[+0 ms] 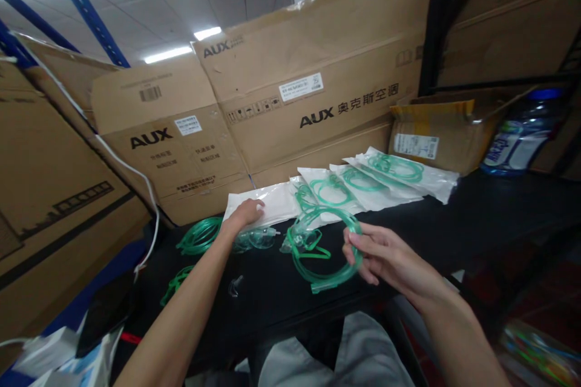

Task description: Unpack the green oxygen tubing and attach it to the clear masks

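My right hand [379,254] is closed on a coil of green tubing [324,275] with a clear mask [302,236] hanging at its left side, held just above the black table [476,217]. My left hand [245,213] reaches forward and rests, fingers curled, on a stack of white pouches [276,202] at the table's back. Just in front of that hand lies another clear mask [258,239] with green tubing.
A row of sealed pouches with green tubing [390,175] fans out at the back right. Loose green coils [200,236] lie at the left. Large AUX cardboard boxes [318,72] wall the back. A small open box [436,133] and a blue-capped bottle [521,133] stand at right.
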A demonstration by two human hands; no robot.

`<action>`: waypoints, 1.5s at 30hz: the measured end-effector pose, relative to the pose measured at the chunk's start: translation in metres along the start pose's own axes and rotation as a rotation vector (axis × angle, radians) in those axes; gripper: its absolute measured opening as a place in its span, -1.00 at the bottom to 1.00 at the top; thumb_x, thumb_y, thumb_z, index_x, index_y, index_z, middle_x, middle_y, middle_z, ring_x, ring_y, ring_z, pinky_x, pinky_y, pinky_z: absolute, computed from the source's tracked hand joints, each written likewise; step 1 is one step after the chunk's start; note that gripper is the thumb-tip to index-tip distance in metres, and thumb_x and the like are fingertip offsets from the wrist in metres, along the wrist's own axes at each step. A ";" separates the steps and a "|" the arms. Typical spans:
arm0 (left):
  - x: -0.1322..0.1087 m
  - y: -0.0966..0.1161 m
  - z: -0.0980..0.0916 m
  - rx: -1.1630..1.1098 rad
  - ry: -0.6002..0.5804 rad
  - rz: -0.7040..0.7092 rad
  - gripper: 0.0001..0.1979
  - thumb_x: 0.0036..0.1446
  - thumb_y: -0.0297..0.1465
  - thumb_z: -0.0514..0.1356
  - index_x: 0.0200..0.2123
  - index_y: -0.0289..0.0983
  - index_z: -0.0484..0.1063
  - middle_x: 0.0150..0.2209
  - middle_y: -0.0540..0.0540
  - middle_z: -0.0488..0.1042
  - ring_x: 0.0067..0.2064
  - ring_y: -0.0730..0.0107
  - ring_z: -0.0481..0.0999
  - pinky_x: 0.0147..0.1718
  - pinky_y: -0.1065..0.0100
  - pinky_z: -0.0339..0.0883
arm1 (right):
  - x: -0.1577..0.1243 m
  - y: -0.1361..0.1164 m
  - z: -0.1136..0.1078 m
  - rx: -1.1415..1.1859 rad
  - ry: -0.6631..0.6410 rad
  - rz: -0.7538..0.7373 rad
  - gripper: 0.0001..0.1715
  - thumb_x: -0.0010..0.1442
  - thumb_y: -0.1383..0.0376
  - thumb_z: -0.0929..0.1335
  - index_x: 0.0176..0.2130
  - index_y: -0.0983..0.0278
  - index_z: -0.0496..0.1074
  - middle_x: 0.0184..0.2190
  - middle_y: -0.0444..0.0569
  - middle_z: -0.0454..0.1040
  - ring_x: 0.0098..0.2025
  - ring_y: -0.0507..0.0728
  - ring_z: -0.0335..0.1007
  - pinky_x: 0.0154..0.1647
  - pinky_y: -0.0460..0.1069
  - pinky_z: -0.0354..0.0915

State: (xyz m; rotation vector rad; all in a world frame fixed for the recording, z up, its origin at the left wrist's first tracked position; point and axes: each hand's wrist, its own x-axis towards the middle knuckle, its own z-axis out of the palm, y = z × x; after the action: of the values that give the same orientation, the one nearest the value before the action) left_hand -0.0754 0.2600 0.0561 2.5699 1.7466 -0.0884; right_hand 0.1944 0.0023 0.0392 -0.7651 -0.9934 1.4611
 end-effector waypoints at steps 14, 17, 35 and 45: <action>0.042 0.047 0.013 0.108 -0.146 0.167 -0.51 0.38 -0.17 0.10 0.25 -0.28 0.31 0.25 -0.29 0.34 0.23 0.05 0.37 0.21 -0.08 0.20 | 0.012 0.019 -0.020 -0.322 0.217 0.079 -0.43 0.02 -0.10 0.49 -0.32 0.37 0.51 -0.49 -0.05 0.51 -0.73 -0.06 0.23 -0.77 -0.15 0.03; 0.042 0.058 0.015 0.123 -0.193 0.113 -0.42 0.39 -0.06 0.01 0.29 -0.31 0.27 0.23 -0.34 0.36 0.22 0.01 0.39 0.20 -0.11 0.20 | 0.014 0.021 -0.021 -0.358 0.220 0.075 -0.45 0.04 -0.11 0.47 -0.38 0.35 0.51 -0.52 -0.04 0.51 -0.73 -0.05 0.23 -0.78 -0.14 0.03; -0.075 0.079 -0.021 -0.162 0.215 0.205 -0.55 0.39 -0.12 -0.01 -0.01 -0.22 0.59 -0.01 -0.21 0.60 0.06 0.02 0.53 0.04 0.24 0.29 | 0.025 0.036 -0.023 -1.248 0.546 -0.383 -0.61 0.22 0.16 0.44 0.00 0.27 0.57 -0.17 0.09 0.55 -0.33 0.20 0.47 -0.28 0.05 0.35; -0.151 0.096 0.018 -0.669 0.217 0.325 -0.70 0.27 -0.13 0.19 -0.15 -0.15 0.65 -0.17 -0.16 0.62 -0.08 0.06 0.54 0.01 0.24 0.28 | 0.053 0.059 0.007 -1.532 0.090 -0.571 -0.83 0.27 0.46 0.39 -0.16 0.30 0.57 -0.20 0.06 0.55 -0.06 0.28 0.38 -0.05 0.15 0.34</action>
State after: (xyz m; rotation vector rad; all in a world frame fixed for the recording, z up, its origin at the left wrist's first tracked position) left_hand -0.0426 0.0835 0.0471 2.3439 1.1012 0.6794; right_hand 0.1555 0.0539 -0.0066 -1.3786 -2.0140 -0.0586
